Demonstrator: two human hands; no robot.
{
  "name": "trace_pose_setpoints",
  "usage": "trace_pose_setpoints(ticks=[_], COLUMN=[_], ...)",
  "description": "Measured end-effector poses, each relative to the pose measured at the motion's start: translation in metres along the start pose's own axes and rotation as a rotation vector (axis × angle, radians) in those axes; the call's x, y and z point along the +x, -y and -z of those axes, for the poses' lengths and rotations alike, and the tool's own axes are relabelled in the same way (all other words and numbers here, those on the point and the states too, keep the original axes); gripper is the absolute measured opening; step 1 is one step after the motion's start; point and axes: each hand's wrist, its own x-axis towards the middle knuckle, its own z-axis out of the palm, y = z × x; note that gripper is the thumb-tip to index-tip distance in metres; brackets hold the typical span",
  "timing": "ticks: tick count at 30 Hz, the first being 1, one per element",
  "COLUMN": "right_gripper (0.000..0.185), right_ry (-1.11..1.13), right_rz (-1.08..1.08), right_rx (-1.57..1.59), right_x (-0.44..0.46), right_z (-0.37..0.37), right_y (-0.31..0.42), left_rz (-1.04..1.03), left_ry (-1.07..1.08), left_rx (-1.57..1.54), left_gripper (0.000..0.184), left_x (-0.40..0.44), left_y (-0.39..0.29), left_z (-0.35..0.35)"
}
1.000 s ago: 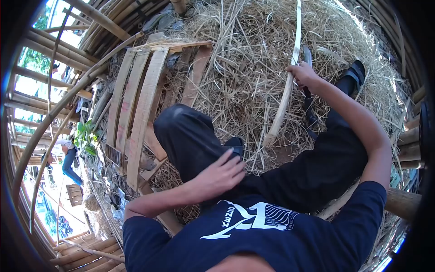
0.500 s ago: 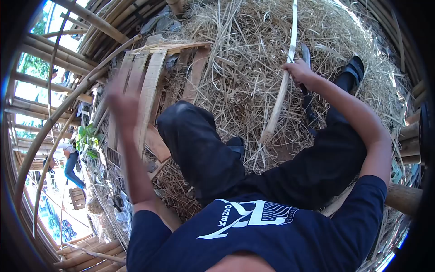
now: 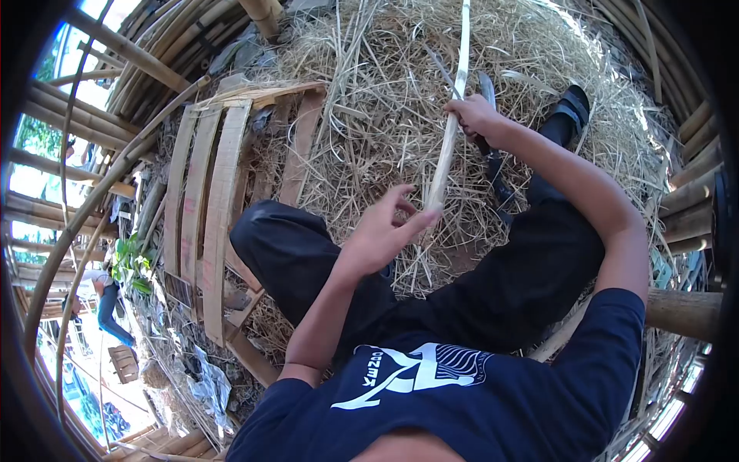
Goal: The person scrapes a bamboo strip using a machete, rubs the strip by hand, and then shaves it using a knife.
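A long pale strip (image 3: 449, 142) runs from the top of the view down toward my left hand. My right hand (image 3: 477, 119) is closed around its middle; a knife-like blade (image 3: 486, 88) and a dark handle or sheath (image 3: 496, 173) lie close beside that hand, and a thin blade-like piece (image 3: 443, 69) shows just above it. Near the strip's lower end, my left hand (image 3: 389, 231) has its fingers apart, thumb beside the tip. Whether that hand touches the strip cannot be told.
Dry shavings (image 3: 369, 146) cover the ground between my legs. A broken wooden crate (image 3: 223, 192) lies at the left, near bamboo poles (image 3: 123, 46). Another person (image 3: 112, 308) is beyond the poles at far left. A bamboo pole (image 3: 681, 314) is at the right.
My left hand swung up to the left over the crate, then came back to the strip's lower end. My right hand still holds the strip. The whole view has shifted slightly.
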Motion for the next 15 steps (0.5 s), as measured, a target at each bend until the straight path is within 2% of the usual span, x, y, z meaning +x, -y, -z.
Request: trace_pose_setpoints(ticks=[2, 3, 6, 7, 8, 10, 12, 14, 15], right_gripper=[0.027, 0.032, 0.037, 0.044, 0.044, 0.052, 0.047, 0.033, 0.024], right_ry=[0.001, 0.027, 0.133, 0.134, 0.138, 0.19, 0.222, 0.307, 0.287], right_rz=[0.001, -0.018, -0.058, -0.032, -0.035, 0.259, 0.243, 0.399, 0.333], right_rx=[0.009, -0.056, -0.061, -0.207, -0.213, -0.629, -0.749, -0.909, -1.022], right_x=[-0.005, -0.008, -0.016, -0.017, -0.02, -0.035, -0.051, -0.07, -0.079], right_z=[-0.007, -0.009, -0.007, -0.007, -0.007, -0.01, -0.017, -0.026, -0.033], right_y=[-0.001, 0.001, -0.001, -0.003, -0.005, -0.005, -0.004, -0.009, -0.009], left_rz=[0.38, 0.372, 0.473, 0.531, 0.532, 0.522, 0.478, 0.44, 0.463], left_ry=[0.422, 0.508, 0.461, 0.396, 0.392, 0.34, 0.356, 0.37, 0.387], left_rx=[-0.607, -0.701, -0.855, -0.951, -0.959, -0.962, -0.967, -0.903, -0.959], left_gripper=[0.036, 0.034, 0.028, 0.024, 0.024, 0.021, 0.022, 0.024, 0.025], left_x=[0.009, 0.011, 0.015, 0.016, 0.019, 0.026, 0.026, 0.025, 0.025], left_y=[0.012, 0.023, 0.047, 0.049, 0.055, 0.064, 0.058, 0.045, 0.047], left_z=[-0.013, -0.018, -0.021, -0.02, -0.019, -0.015, -0.012, -0.013, -0.016])
